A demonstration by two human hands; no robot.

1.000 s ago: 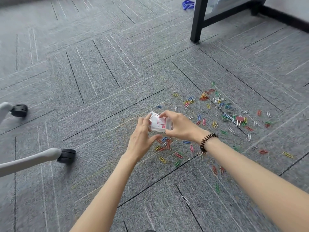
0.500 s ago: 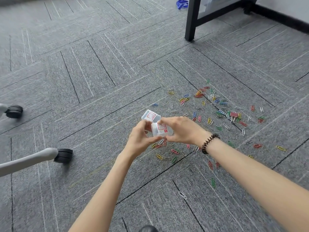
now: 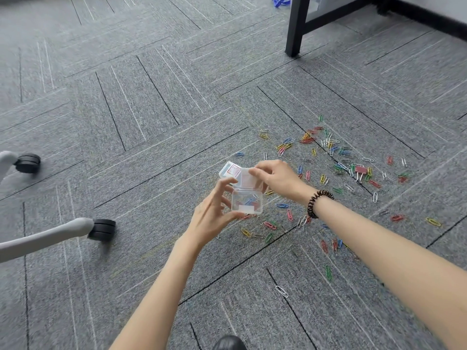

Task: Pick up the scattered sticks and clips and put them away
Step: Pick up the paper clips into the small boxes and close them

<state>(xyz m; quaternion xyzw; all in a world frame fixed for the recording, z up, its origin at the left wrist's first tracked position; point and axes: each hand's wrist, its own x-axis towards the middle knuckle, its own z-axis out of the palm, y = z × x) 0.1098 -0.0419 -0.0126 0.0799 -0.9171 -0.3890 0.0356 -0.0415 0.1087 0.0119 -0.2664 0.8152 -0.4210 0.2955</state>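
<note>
Across the grey carpet (image 3: 151, 122) the coloured paper clips (image 3: 328, 147) lie scattered, most to the right of the clear box (image 3: 247, 202) and beyond it, a few directly beneath it. The left hand (image 3: 212, 215) cradles the box from its left side, fingers curled round the base, which has some clips inside. The right hand (image 3: 278, 176) pinches the lid (image 3: 246, 179), tipped up at the box's far edge. The lid should probably be swung fully back with the base level, so nothing spills. A red binder clip (image 3: 360, 170) lies well right of the box. No sticks show.
</note>
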